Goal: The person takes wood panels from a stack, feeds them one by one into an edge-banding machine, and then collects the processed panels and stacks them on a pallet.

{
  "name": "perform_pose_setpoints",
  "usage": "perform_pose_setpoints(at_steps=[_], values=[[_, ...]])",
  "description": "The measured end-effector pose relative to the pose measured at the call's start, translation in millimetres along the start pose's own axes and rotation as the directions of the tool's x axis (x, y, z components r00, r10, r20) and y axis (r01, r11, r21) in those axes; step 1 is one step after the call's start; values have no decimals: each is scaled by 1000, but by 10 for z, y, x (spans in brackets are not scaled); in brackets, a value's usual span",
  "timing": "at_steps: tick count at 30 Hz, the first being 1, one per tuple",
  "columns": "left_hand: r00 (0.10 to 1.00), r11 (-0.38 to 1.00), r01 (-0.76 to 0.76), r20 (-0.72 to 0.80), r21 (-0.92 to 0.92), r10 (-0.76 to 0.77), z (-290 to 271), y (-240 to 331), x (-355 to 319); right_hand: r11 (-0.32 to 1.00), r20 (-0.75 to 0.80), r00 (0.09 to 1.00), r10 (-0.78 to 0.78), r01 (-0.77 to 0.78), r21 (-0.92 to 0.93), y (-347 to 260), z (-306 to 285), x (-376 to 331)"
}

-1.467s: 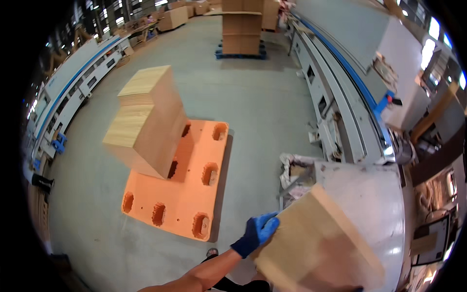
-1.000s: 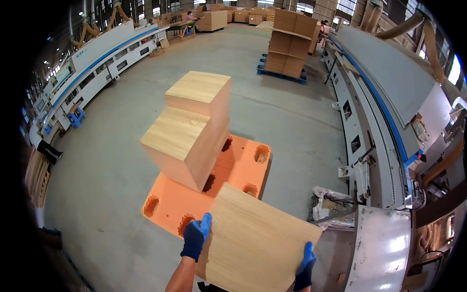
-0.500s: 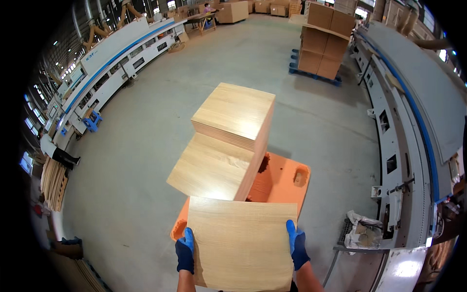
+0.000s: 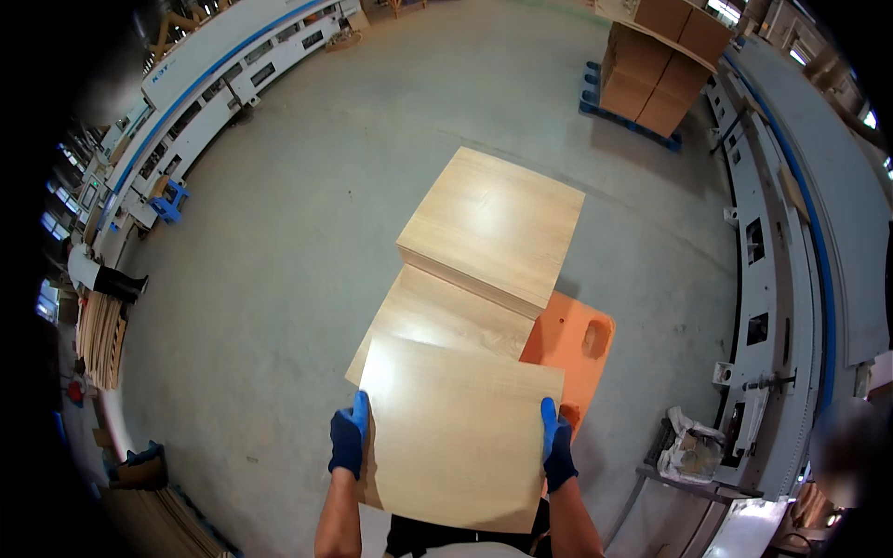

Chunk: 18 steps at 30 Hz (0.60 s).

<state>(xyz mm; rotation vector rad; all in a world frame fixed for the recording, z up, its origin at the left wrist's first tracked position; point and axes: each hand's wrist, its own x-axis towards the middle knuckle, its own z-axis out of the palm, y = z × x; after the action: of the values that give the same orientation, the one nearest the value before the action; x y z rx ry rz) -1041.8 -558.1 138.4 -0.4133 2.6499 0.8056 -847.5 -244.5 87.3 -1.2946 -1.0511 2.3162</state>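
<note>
Gripping wood panel [image 4: 460,432], left hand [image 4: 349,445], right hand [image 4: 556,454]; near edge seemingly hidden.

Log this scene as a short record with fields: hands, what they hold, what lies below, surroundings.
left hand: blue glove, grips the left edge of the panel
right hand: blue glove, grips the panel's right edge
panel: light wood, held flat over the near stack
near stack: lower pile of like panels
far stack: taller pile just behind
pallet: orange, under both stacks
floor: grey concrete
background: cardboard boxes on a blue pallet; machine lines along both sides
</note>
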Motion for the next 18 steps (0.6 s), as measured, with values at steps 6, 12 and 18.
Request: perform_pose_setpoints(at_steps=[6,12,18], values=[[992,991,-106,82,82,100,-80,323,986,999,-177,983,-40,41,2,135,689,273],[969,978,-189,177,91,170,110,394,1685,999,-261,965,-36,32,-17,178,900,562],[921,940,69,383,-334,69,202,-786,2394,827,-427,872,-241,-46,-560,1032,503,314]])
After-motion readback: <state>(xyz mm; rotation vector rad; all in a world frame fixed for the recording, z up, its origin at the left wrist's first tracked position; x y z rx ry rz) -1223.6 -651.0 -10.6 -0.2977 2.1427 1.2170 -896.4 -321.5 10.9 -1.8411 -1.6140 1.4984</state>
